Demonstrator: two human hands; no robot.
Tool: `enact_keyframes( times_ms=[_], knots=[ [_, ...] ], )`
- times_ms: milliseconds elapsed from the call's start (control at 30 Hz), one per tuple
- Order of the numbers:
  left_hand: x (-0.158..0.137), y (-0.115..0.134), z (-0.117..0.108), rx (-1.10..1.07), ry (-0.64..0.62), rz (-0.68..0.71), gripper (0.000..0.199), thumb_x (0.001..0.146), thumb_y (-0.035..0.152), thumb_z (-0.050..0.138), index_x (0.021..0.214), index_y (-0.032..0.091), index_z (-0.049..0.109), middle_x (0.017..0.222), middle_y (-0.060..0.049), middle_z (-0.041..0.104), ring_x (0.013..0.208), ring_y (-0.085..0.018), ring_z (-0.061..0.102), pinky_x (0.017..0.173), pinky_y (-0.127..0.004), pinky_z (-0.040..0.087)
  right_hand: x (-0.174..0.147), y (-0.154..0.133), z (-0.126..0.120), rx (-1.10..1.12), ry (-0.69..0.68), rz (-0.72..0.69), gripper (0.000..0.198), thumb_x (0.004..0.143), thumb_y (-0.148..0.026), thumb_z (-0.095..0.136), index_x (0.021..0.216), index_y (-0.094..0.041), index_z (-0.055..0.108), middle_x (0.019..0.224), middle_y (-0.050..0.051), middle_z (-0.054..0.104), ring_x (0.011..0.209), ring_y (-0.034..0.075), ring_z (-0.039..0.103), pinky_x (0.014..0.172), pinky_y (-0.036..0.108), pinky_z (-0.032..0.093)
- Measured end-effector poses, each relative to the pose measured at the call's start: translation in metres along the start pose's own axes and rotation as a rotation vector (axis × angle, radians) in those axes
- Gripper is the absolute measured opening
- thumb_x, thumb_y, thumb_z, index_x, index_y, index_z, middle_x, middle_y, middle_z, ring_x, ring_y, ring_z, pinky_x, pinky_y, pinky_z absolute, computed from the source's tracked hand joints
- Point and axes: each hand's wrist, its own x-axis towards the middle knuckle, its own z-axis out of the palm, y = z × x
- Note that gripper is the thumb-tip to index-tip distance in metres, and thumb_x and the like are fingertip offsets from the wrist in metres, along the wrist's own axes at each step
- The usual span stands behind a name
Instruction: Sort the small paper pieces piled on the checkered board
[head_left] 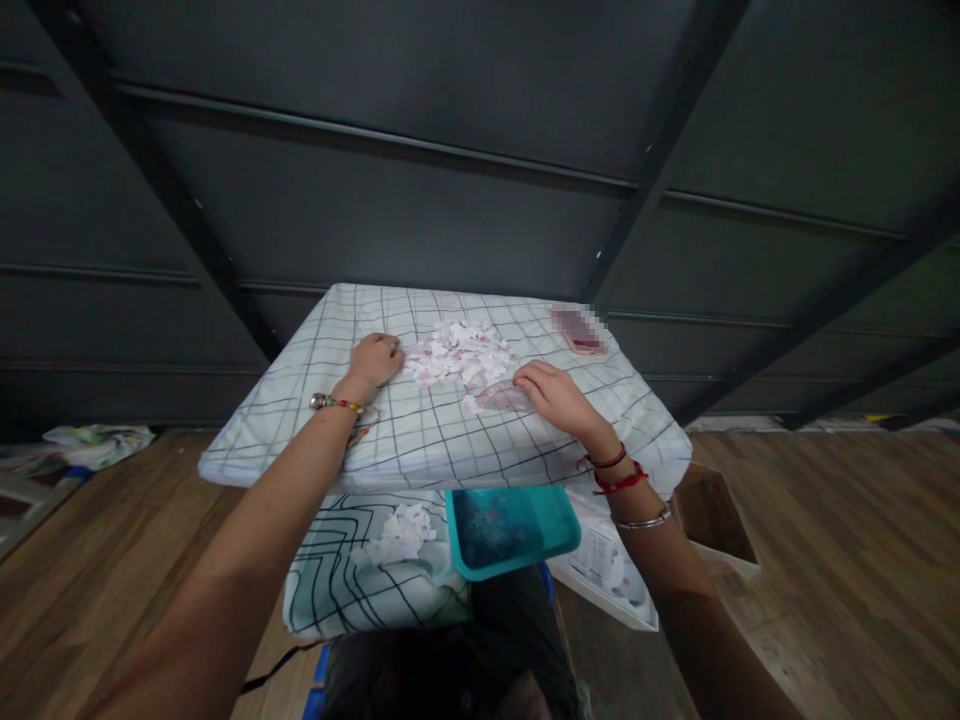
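On the checked cloth, a heap of small white paper pieces (465, 352) with pinkish marks lies in the middle. My left hand (377, 358) rests at the heap's left edge, fingers curled in; a small dark spot shows at the fingertips, too small to name. To the right of the heap, my right hand (553, 393) has its thumb and fingers closed on the edge of a thin, see-through pinkish pouch (504, 397). The pouch lies nearly flat on the cloth, its left end touching a few paper pieces.
A phone (579, 331) lies at the table's back right. Below the front edge are a teal tray (516, 572), more paper pieces (405, 532) on a patterned cloth, and a white box (609, 600). An open cardboard box (712, 515) stands on the floor; dark panels (420, 210) rise behind.
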Motion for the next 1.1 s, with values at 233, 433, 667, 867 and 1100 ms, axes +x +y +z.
enact_keyframes(
  times_ms=[233, 433, 667, 867, 1100],
  knots=[
    [0.001, -0.002, 0.004, -0.002, 0.006, 0.001, 0.042, 0.082, 0.031, 0.04, 0.115, 0.016, 0.061, 0.119, -0.009, 0.061, 0.116, -0.022, 0.05, 0.097, -0.034, 0.04, 0.013, 0.007, 0.038, 0.0, 0.101, 0.081, 0.023, 0.094, -0.021, 0.033, 0.092, -0.018, 0.056, 0.088, 0.007, 0.062, 0.084, 0.019, 0.056, 0.077, 0.03, 0.043],
    [-0.002, 0.0, 0.002, 0.021, 0.013, -0.012, 0.042, 0.083, 0.033, 0.04, 0.116, 0.018, 0.061, 0.12, -0.008, 0.06, 0.115, -0.021, 0.051, 0.097, -0.032, 0.04, 0.012, 0.014, 0.052, 0.112, 0.316, 0.114, 0.021, 0.084, -0.014, 0.038, 0.094, -0.019, 0.056, 0.09, 0.007, 0.062, 0.087, 0.021, 0.057, 0.079, 0.033, 0.044],
    [-0.001, 0.0, 0.001, 0.006, 0.014, -0.017, 0.043, 0.083, 0.033, 0.04, 0.115, 0.016, 0.062, 0.12, -0.01, 0.06, 0.114, -0.022, 0.052, 0.097, -0.032, 0.04, 0.009, 0.007, 0.046, 0.169, 0.194, 0.04, 0.021, 0.081, -0.013, 0.042, 0.09, -0.019, 0.06, 0.083, 0.005, 0.059, 0.081, 0.019, 0.056, 0.075, 0.03, 0.043],
    [0.001, 0.0, 0.0, 0.016, -0.005, -0.015, 0.042, 0.082, 0.031, 0.041, 0.115, 0.017, 0.062, 0.119, -0.009, 0.061, 0.115, -0.022, 0.052, 0.096, -0.032, 0.041, 0.008, 0.006, 0.047, 0.21, 0.166, 0.009, 0.019, 0.08, -0.013, 0.044, 0.088, -0.02, 0.06, 0.082, 0.004, 0.06, 0.079, 0.018, 0.056, 0.074, 0.03, 0.043],
    [0.002, -0.003, 0.003, 0.012, 0.004, -0.005, 0.042, 0.081, 0.032, 0.041, 0.114, 0.017, 0.062, 0.118, -0.008, 0.061, 0.115, -0.022, 0.052, 0.096, -0.032, 0.042, 0.008, 0.005, 0.047, 0.212, 0.178, -0.014, 0.021, 0.078, -0.012, 0.043, 0.087, -0.019, 0.061, 0.081, 0.003, 0.06, 0.078, 0.017, 0.056, 0.073, 0.028, 0.043]
  ],
)
